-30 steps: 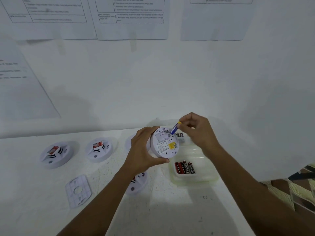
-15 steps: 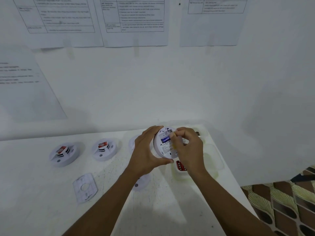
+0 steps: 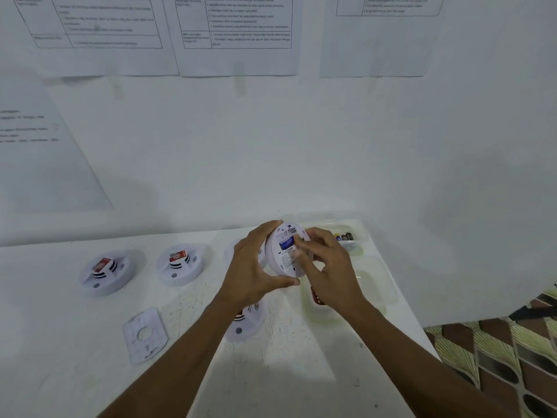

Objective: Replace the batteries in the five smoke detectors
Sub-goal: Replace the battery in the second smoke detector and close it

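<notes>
ok so the left hand (image 3: 251, 267) is wrapped round the rim of a detector (image 3: 283, 260), thumb underneath and fingers over the top, holding it up off the table (image 3: 60, 357) with its back tilted toward me. A blue battery (image 3: 286, 244) sits in the slot near the top of that back, just right of the left fingertips. The right hand (image 3: 331, 267) is up against the same detector, fingertips (image 3: 298, 251) touching it right at the battery's end. It's blurry there, so I honestly can't tell if they're pinching the battery or just pushing on it. Under the left wrist there's another detector (image 3: 245, 324) lying on the table, and one more peeks out behind the left knuckles (image 3: 232, 250). Two others sit well left of that hand (image 3: 104, 274) (image 3: 180, 263), each with a red battery showing. A flat plate (image 3: 144, 334) lies near the left forearm. Under the right hand is a tray (image 3: 382, 285) with red batteries (image 3: 316, 295), and past its fingers a tub (image 3: 357, 250) holds a few more.
</notes>
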`<action>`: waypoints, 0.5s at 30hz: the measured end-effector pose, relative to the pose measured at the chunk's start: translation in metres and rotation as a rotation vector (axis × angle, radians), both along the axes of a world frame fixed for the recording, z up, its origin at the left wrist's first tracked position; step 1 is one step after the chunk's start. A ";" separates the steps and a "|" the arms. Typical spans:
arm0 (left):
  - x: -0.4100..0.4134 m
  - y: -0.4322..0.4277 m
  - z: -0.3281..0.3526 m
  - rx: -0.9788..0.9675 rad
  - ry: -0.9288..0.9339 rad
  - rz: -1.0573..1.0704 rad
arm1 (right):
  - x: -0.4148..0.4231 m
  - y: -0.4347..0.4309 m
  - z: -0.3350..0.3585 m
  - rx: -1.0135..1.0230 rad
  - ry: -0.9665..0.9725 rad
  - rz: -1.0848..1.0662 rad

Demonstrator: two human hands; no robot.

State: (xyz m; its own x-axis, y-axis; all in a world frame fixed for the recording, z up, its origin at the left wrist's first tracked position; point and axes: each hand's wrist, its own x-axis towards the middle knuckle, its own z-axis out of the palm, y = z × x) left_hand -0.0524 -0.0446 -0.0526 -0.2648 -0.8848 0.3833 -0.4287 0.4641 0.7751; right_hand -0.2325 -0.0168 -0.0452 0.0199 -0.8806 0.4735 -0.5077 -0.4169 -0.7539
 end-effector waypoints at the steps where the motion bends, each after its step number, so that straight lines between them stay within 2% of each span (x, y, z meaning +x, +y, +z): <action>1: 0.000 -0.001 0.000 0.009 0.004 0.001 | 0.000 -0.002 -0.001 0.007 0.004 -0.006; 6: 0.006 -0.004 0.009 0.002 0.037 -0.025 | -0.008 -0.015 0.010 0.029 -0.033 0.039; 9: 0.013 -0.007 0.015 0.002 0.045 -0.046 | -0.039 -0.050 0.026 0.133 0.022 -0.086; 13: 0.019 -0.011 0.011 -0.003 0.015 -0.060 | -0.081 -0.105 0.033 0.408 0.557 -0.139; 15: 0.020 -0.013 0.009 -0.012 0.013 -0.057 | -0.086 -0.121 0.030 0.512 0.735 -0.139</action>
State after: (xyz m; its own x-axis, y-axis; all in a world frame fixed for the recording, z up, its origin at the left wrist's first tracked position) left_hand -0.0326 -0.0578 -0.0438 -0.3099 -0.8637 0.3975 -0.3913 0.4969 0.7746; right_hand -0.3186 -0.1378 -0.0151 0.0405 -0.9969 -0.0668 -0.9551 -0.0190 -0.2958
